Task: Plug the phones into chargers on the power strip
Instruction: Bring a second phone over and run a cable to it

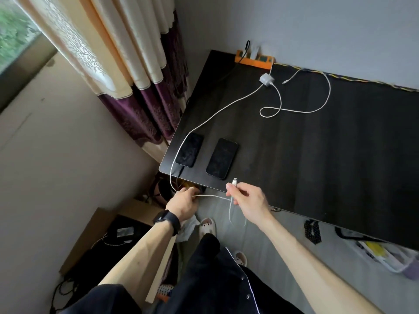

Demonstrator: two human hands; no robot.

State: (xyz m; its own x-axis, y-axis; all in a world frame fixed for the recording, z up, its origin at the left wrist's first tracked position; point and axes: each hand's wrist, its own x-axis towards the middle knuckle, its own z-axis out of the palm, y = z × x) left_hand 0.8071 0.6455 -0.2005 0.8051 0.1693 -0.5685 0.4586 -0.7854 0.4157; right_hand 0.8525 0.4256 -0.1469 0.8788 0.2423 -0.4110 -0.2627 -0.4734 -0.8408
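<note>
Two dark phones lie face up near the front left corner of the black table [317,166]: the left phone [190,149] and the right phone [222,158]. My right hand [246,200] pinches the plug end of a white cable [217,111], connector tip pointing up just below the right phone. My left hand [183,201] grips the same cable lower down, off the table's edge. That cable runs up across the left phone toward the orange power strip [255,60] at the wall. A loose white charger block [267,80] with a second cable [326,96] lies near the strip.
Curtains [127,71] hang left of the table. On the floor are a cardboard box with black wires [108,241], slippers [207,225] and a plastic basket [385,254] under the table's right side. A black cord is plugged in at the strip's left end.
</note>
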